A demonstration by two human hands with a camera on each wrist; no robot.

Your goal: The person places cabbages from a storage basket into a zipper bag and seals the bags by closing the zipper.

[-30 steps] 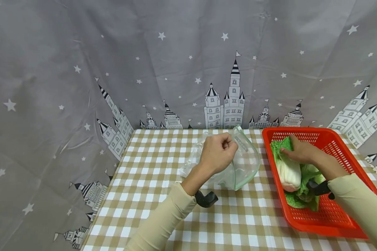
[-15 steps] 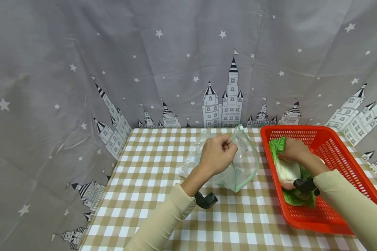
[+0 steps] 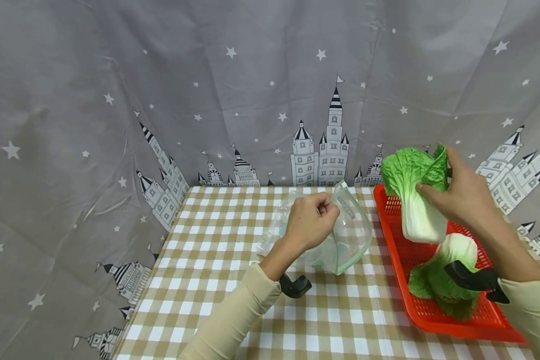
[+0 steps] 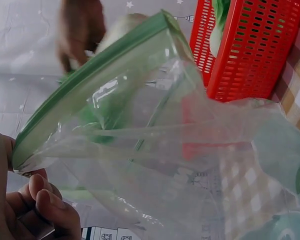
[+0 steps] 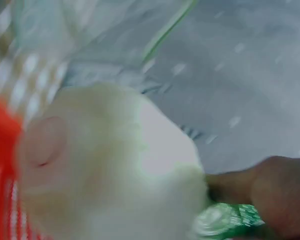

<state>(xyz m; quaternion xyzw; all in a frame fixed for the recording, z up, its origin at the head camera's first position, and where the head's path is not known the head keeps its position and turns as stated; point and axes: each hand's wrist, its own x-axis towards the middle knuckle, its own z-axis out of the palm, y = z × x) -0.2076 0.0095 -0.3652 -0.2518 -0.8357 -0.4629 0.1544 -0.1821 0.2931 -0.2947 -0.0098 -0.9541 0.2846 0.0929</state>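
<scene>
Now the right hand (image 3: 465, 197) has raised one cabbage (image 3: 417, 197)

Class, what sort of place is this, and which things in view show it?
Probably an indoor food-handling set-up: a grey castle-print curtain hangs behind a checked tablecloth, and a Chinese cabbage is held above a red plastic basket.

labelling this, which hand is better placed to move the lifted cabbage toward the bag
Probably the right hand: it grips the cabbage above the basket, while the left hand pinches the bag.
</scene>
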